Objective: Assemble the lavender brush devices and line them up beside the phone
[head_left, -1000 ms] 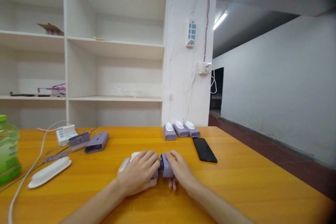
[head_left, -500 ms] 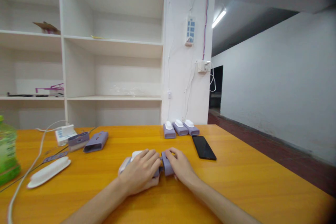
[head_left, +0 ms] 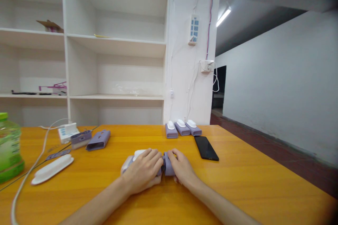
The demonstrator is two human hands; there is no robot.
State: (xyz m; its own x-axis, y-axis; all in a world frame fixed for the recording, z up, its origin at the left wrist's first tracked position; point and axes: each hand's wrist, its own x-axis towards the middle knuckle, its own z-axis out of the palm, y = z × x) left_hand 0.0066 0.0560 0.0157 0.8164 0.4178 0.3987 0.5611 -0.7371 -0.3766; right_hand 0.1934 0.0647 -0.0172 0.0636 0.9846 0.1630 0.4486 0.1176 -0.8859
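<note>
There are 2 hands [head_left: 144,168] [head_left: 182,169], 3 wht.-topped purple cases [head_left: 171,134] [head_left: 183,131] [head_left: 195,131] in back row, 1 blk. phone [head_left: 207,148], 1 grn. btl. [head_left: 10,151], 1 loose wht. pc. [head_left: 52,169] & 2 pwr. strips [head_left: 193,30] [head_left: 62,134].

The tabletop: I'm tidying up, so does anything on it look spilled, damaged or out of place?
On the tabletop, nothing looks spilled or clearly damaged. The white cable looks untidy, curving loosely over its left side beside the white oval piece.

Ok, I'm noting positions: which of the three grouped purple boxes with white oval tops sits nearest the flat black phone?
The rightmost purple box, at the far end of the black phone; the middle one and leftmost one stand farther left.
</note>
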